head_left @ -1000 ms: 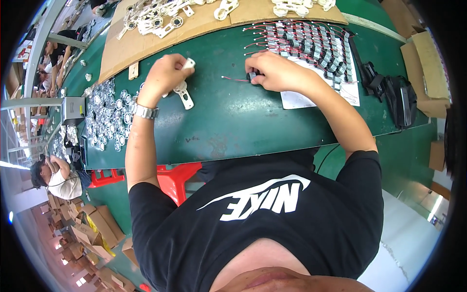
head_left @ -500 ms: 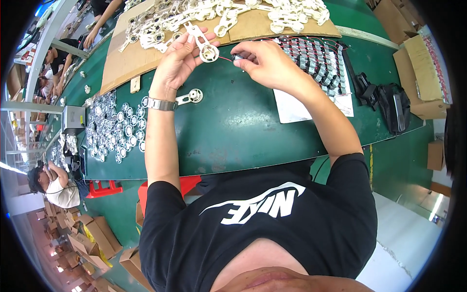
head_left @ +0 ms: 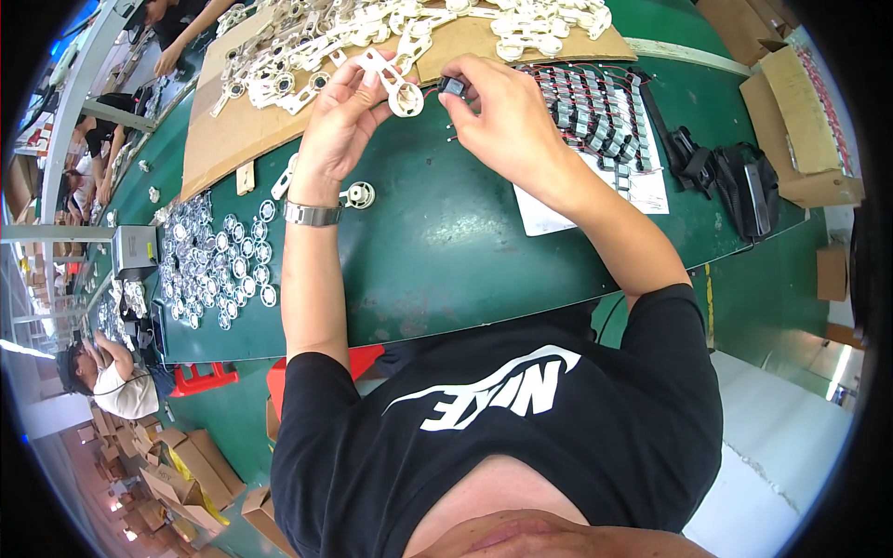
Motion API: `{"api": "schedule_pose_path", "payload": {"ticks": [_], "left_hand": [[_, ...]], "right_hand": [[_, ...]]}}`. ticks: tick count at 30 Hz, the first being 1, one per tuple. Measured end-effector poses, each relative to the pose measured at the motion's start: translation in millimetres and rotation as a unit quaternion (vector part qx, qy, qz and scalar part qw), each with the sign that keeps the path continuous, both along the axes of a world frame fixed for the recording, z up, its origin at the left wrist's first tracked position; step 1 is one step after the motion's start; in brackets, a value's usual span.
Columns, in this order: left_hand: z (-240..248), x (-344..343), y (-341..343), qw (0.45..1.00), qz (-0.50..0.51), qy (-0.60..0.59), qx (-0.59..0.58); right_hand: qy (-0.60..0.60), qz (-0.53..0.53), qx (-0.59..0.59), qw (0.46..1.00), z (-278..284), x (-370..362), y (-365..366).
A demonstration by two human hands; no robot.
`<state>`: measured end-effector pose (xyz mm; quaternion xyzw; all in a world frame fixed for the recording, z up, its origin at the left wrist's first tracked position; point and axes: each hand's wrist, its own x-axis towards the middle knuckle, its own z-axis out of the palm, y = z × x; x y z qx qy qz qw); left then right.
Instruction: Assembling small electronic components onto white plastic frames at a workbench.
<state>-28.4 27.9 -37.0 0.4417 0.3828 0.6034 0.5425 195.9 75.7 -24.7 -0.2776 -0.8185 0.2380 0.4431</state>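
Note:
Above the table, my left hand (head_left: 346,116) is closed on a cream plastic housing (head_left: 406,99), a flat arm with a round cup at its end. The cup faces up. My right hand (head_left: 502,112) pinches a small dark motor block (head_left: 453,86) just to the right of the cup. A short red wire (head_left: 430,93) shows between the block and the cup; its far end is hidden. Another cream housing (head_left: 359,194) lies on the table beside my left wrist, partly covered by it.
Cream housings (head_left: 549,26) heap on a cardboard sheet (head_left: 212,139) at the back. Small wired motors (head_left: 605,116) lie in rows on white paper (head_left: 544,212) at right, near a black pouch (head_left: 744,191). Silver-rimmed discs (head_left: 223,265) spread at left. Co-workers sit further left.
The motor block has turned in my right fingers and shows more of its face. The red wire, stretched out before, is now less visible. The housing has tilted a little in my left hand.

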Motion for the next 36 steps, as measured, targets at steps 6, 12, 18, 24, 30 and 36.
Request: {"api": "schedule_pose_path", "payload": {"ticks": [6,12,18,24,30,36], "left_hand": [[2,6,-3,1.0,0.025,-0.006,0.007],[3,9,-10,0.999,0.036,-0.011,0.021],[1,11,-11,0.999,-0.005,0.011,0.03],[-5,16,-9,0.998,-0.004,0.044,0.04],[-5,22,-12,0.999,-0.007,0.041,0.021],[-6,22,-12,0.998,-0.003,0.034,0.047]], "right_hand": [[0.03,0.018,-0.068,0.997,-2,-4,-3],[0.006,0.016,-0.026,1.0,-7,-7,2],[-0.054,0.001,-0.114,0.992,1,-2,1],[-0.071,0.017,-0.14,0.987,11,-1,0],[-0.019,0.05,-0.198,0.979,1,-2,6],[0.028,0.055,-0.232,0.971,-9,-5,7]]}}
